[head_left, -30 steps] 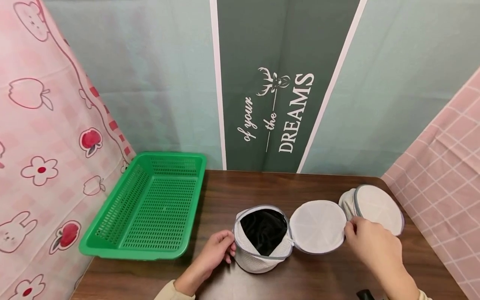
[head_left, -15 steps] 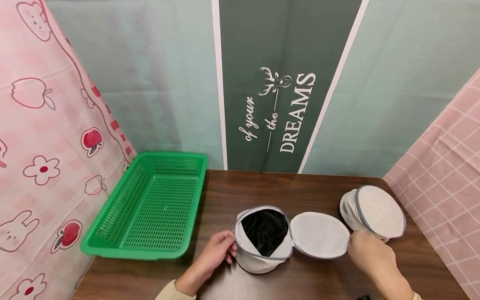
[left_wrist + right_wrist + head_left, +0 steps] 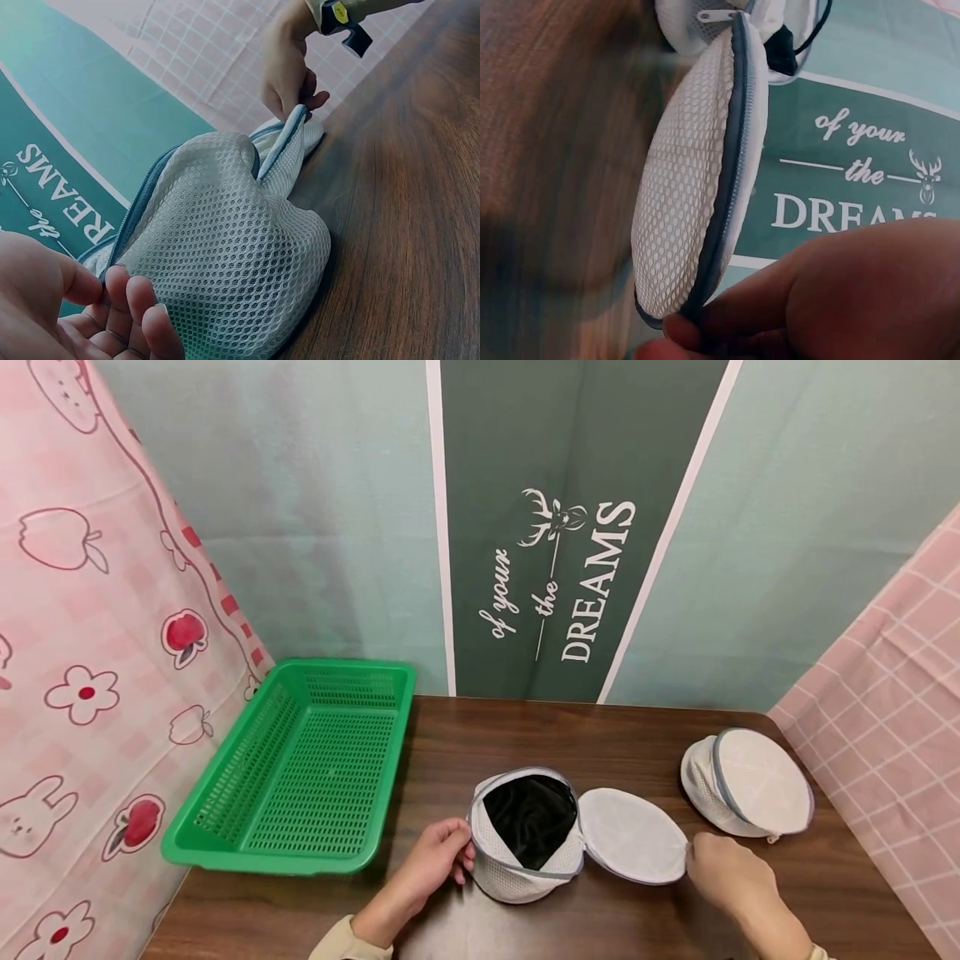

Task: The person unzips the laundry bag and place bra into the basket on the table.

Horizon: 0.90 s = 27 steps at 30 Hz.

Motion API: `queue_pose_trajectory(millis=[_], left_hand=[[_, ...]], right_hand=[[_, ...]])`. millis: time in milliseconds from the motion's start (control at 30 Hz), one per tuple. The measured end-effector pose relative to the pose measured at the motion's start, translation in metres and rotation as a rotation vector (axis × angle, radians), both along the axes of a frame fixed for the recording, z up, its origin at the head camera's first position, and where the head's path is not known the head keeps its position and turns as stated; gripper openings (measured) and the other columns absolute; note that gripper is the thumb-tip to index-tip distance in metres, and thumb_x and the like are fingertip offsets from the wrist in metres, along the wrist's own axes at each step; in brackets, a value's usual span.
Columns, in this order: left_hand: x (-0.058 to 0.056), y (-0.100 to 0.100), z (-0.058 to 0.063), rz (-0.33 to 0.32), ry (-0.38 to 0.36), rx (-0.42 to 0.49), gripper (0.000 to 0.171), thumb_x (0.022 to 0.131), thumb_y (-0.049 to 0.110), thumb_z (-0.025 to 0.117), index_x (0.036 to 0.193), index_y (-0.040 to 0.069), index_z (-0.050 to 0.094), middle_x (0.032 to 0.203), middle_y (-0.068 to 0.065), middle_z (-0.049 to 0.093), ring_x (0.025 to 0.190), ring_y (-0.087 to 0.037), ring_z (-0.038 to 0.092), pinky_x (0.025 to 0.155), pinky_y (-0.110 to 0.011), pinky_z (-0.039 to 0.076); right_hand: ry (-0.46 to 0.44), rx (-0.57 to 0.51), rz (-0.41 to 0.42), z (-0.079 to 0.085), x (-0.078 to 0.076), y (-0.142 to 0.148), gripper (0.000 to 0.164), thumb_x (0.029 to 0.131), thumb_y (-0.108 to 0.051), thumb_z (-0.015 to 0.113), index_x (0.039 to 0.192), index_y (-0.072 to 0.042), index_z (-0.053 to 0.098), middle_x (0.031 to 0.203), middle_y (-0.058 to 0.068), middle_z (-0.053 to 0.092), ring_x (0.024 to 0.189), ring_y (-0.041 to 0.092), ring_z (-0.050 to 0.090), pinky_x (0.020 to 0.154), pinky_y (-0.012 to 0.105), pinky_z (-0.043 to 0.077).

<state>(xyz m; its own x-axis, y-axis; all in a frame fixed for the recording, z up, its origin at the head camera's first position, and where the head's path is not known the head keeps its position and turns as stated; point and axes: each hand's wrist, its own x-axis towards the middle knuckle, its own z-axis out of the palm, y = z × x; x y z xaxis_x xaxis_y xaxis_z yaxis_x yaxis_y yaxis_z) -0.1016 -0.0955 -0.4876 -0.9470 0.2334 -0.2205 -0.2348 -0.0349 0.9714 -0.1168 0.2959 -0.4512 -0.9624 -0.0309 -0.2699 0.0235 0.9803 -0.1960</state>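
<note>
A white mesh laundry bag (image 3: 517, 881) with a grey zip edge stands unzipped on the table, black cloth (image 3: 531, 820) inside it. My left hand (image 3: 438, 860) pinches the left side of its rim between thumb and fingers; the left wrist view has this hand (image 3: 97, 307) at the zip edge. The bag's round lid (image 3: 633, 837) is folded out to the right, still joined at the zip. With my right hand (image 3: 731, 872) I pinch the lid's far right edge; in the right wrist view the lid (image 3: 694, 172) shows its mesh side and zip teeth.
A green plastic basket (image 3: 375, 852) with slotted walls stands at the left on the brown wooden table (image 3: 480, 735). Behind the right hand sits a second white mesh bag (image 3: 765, 781), its lid closed. Printed curtains (image 3: 345, 527) hang round the back and sides.
My right hand has moved toward the table's front with the lid's edge, so the lid tilts lower. The second bag now shows more fully. My left hand keeps its place.
</note>
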Motion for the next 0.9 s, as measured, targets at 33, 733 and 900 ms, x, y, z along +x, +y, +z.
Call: queue_pose_trajectory(millis=[33,733,900], left_hand=[[0.000,0.000,0.000,-0.002,0.000,-0.002,0.017,0.100,0.007,0.048,0.087,0.001,0.057,0.075,0.000,0.054,0.064,-0.010,0.055,0.052,-0.018,0.046],[-0.001,0.001,0.000,-0.005,-0.013,-0.004,0.019,0.102,0.008,0.047,0.090,-0.003,0.057,0.074,0.001,0.054,0.064,-0.011,0.053,0.051,-0.019,0.045],[-0.001,0.001,-0.001,-0.001,-0.018,-0.004,0.019,0.102,0.008,0.047,0.090,-0.003,0.057,0.074,0.001,0.054,0.064,-0.010,0.054,0.051,-0.019,0.046]], right_hand=[[-0.003,0.002,-0.003,-0.001,0.000,0.000,0.034,0.101,-0.013,0.037,0.081,0.000,0.062,0.083,0.023,0.067,0.070,0.038,0.065,0.057,0.062,0.049],[-0.041,-0.001,0.018,-0.021,0.002,-0.003,0.025,0.098,-0.014,0.048,0.088,0.001,0.065,0.088,0.024,0.068,0.075,0.041,0.066,0.061,0.063,0.050],[-0.050,-0.005,0.019,-0.024,0.000,-0.004,0.023,0.096,-0.014,0.050,0.088,0.001,0.065,0.089,0.024,0.068,0.075,0.041,0.066,0.061,0.062,0.049]])
